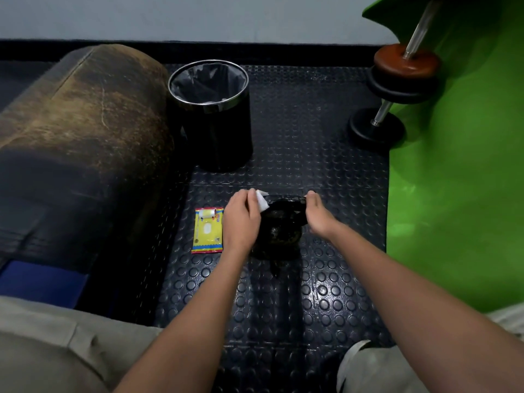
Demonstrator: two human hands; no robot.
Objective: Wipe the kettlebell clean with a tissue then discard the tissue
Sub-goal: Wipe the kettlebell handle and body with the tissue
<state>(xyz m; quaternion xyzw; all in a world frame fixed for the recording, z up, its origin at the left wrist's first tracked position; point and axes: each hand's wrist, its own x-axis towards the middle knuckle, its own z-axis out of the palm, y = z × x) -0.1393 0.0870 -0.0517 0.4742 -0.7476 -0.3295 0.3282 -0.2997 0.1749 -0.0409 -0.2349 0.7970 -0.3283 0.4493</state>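
A black kettlebell [279, 226] stands on the studded rubber floor between my two hands. My left hand [241, 218] holds a white tissue [262, 203] against the left end of the kettlebell's handle. My right hand [319, 215] grips the right end of the handle, fingers curled over it. A yellow tissue pack [207, 230] lies flat on the floor just left of my left hand. The black bin [211, 114] with a steel rim and a black liner stands behind the kettlebell, to the left.
A worn brown padded bench [85, 131] fills the left side. A green wall panel [459, 165] rises at the right, with a dumbbell [394, 95] leaning against it at the back right. My knees sit at the bottom corners.
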